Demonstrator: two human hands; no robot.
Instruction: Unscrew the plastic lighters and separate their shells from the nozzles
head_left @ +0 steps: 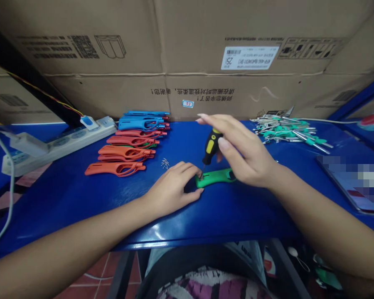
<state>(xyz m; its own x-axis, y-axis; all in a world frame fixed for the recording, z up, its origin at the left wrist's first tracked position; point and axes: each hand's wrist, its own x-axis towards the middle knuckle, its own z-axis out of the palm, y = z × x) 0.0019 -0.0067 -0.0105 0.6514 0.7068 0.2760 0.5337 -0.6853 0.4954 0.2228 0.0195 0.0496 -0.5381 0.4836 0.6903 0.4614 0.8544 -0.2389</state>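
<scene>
We are pinching the screwdriver (211, 146) in our right hand (246, 151), fingers clamped around its handle, tip on the green plastic casing (215, 177) lying lengthwise on the blue table (230, 216), our left hand (171, 189) loosely curled just beside its left end.

Small assembly workshop. Contents: blue-painted bench (237, 218); brown corrugated cardboard cartons (187, 50), stacked, 12 o'clock; white power strip (59, 143), 10 o'clock; orange plastic tool housings (115, 168), in rows, 11 o'clock; green-and-silver small parts (289, 131), heaped, 1 o'clock; red floor tiles (90, 270), 7 o'clock.
</scene>
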